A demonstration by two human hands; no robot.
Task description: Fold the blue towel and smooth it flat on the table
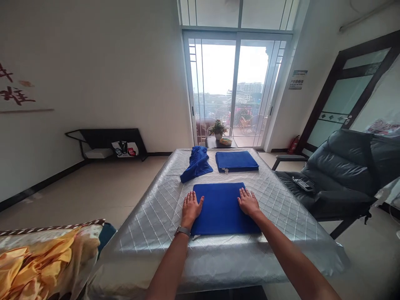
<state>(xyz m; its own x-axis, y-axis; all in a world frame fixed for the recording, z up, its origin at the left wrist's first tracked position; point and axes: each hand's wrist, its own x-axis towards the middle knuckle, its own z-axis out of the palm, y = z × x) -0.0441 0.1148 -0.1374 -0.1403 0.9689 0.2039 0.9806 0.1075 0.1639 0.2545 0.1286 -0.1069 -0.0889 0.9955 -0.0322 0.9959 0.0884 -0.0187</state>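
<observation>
Two forearms (170, 264) end in the left hand (191, 208) and right hand (249, 203), fingers extended and pinching nothing, at opposite sides of the flat blue cloth (221, 210), nearer than the blue stack (237, 159). Apparently a smoothing step; the next move calls for light, even pressure.

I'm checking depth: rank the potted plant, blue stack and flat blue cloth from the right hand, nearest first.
1. Flat blue cloth: under the right hand.
2. Blue stack: beyond the cloth.
3. Potted plant: farthest, before the glass door.
</observation>
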